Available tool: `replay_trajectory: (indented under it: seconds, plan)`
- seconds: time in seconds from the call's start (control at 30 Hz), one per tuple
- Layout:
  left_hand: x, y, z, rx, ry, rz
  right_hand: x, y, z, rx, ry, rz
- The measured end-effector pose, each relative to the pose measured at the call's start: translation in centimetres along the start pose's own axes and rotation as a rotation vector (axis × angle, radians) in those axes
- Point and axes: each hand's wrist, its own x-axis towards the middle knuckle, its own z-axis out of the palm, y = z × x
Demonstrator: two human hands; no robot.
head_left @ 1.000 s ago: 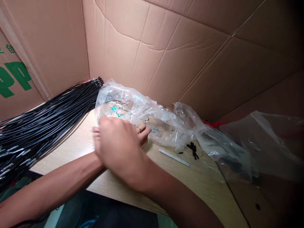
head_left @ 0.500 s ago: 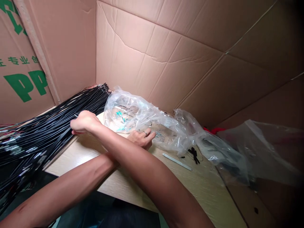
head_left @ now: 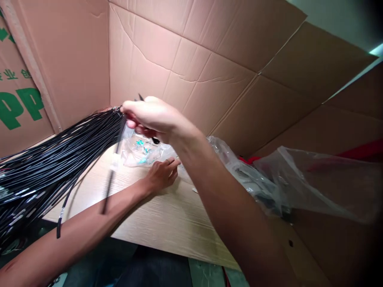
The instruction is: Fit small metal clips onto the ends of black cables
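Head camera: cardboard walls [head_left: 209, 59] close in a pale wooden table [head_left: 167, 215] on three sides. A thick bundle [head_left: 44, 159] of black cords lies across the table's left edge, its ends fanned toward the back corner. Crumpled clear bags run along the rear: a large one [head_left: 314, 179] at right, and a smaller bag [head_left: 140, 149] holding teal-tinted bits near the bundle's tip. The person's right arm crosses above the left. The right hand [head_left: 149, 115] is raised just beside the bundle's end, thumb and fingers pinching one black cord [head_left: 110, 179], which hangs blurred from the grip down toward the table's near-left edge. The left hand [head_left: 161, 173] rests on the table below it, fingers lying close together with their tips at the smaller bag; whether they grip anything cannot be told. A ring [head_left: 168, 161] shows on one finger.
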Motion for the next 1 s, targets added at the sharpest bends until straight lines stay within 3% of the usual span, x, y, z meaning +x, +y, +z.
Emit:
replay_trajectory:
  seconds: [0.17, 0.27, 0.33, 0.47, 0.5, 0.57, 0.77, 0.87, 1.0]
  plan:
    - [0.3, 0.2, -0.6, -0.189, 0.114, -0.037, -7.4, 3.7, -4.0, -0.156, 0.085, -0.082]
    - [0.7, 0.9, -1.4, -0.283, 0.162, -0.065, -12.0, 6.0, -4.3, -0.238, 0.186, -0.126]
    - [1.1, 1.3, -2.4, -0.445, 0.122, -0.123, -14.8, 7.7, -3.6, -0.202, 0.194, -0.114]
    - [2.2, 1.9, -5.1, -1.298, -0.255, -0.309, -18.8, 11.4, -0.2, -0.097, 0.179, 0.024]
    - [2.5, 2.0, -5.8, -1.432, -0.313, -0.303, -19.4, 12.2, 1.0, -0.090, 0.169, 0.065]
    - [3.0, 2.4, -7.1, -1.573, -0.313, -0.321, -20.3, 13.9, 3.6, -0.095, 0.169, 0.126]
    - [4.2, 5.2, -9.5, -1.463, -0.294, -0.621, -20.6, 18.9, 11.1, -0.303, 0.218, 0.103]
    - [5.4, 7.3, -10.5, -1.312, -0.209, -0.753, -20.3, 21.3, 14.1, -0.451, 0.278, 0.152]
    - [8.0, 10.1, -10.6, -1.160, -0.241, -0.695, -19.7, 22.7, 16.3, -0.476, 0.305, 0.241]
